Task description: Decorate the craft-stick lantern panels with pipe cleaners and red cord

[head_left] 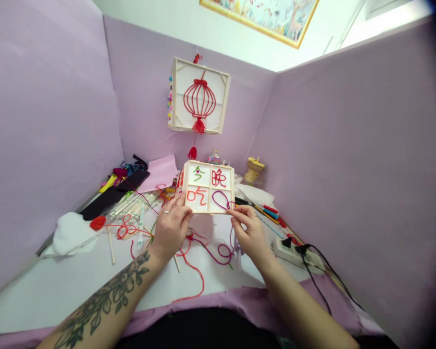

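Note:
A small wooden-framed paper lantern (pixel 210 188) is held up above the table, its front face split into panels. Yarn characters in green, red and orange fill three panels, and a loop of purple yarn (pixel 218 192) lies across the lower right one. At the lower left corner, my left hand (pixel 171 224) is closed on the lantern's frame. My right hand (pixel 250 229) pinches the purple yarn at the lower right corner, its fingertips by the frame's edge. From there the yarn hangs down to a loose curl on the table.
A larger box lantern (pixel 199 97) hangs behind, above a red tassel (pixel 192 153). On the left lie a red yarn ball (pixel 98 223), white cloth (pixel 71 233) and bagged sticks (pixel 131 206). A power strip (pixel 298 256) with black cords and several pens (pixel 271 213) sit right.

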Available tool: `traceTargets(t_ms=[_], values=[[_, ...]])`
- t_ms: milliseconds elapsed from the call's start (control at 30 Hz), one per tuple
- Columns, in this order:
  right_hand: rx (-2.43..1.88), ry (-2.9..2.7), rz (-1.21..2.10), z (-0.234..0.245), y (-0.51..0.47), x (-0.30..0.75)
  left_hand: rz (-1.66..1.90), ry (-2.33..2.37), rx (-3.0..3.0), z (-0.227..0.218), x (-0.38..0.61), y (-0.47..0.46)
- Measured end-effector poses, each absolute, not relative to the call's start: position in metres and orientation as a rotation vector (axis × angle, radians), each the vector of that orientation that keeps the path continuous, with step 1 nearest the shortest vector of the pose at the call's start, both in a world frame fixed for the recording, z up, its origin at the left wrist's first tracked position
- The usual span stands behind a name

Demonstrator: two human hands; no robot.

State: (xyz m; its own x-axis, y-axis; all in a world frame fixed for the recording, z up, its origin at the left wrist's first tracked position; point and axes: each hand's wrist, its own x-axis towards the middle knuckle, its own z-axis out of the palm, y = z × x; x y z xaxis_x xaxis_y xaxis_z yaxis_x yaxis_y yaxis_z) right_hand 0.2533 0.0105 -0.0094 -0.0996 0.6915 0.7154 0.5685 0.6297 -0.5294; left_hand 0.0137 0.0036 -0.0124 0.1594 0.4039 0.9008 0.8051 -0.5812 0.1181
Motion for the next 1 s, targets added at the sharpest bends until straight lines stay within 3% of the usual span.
traceTargets(t_ms=[1000], values=[[-1.143,-1.640,0.222,-0.0111,0.0044,0.2456,-1.417,-1.186,-2.072,-0.0138,0.0133,0.0029]])
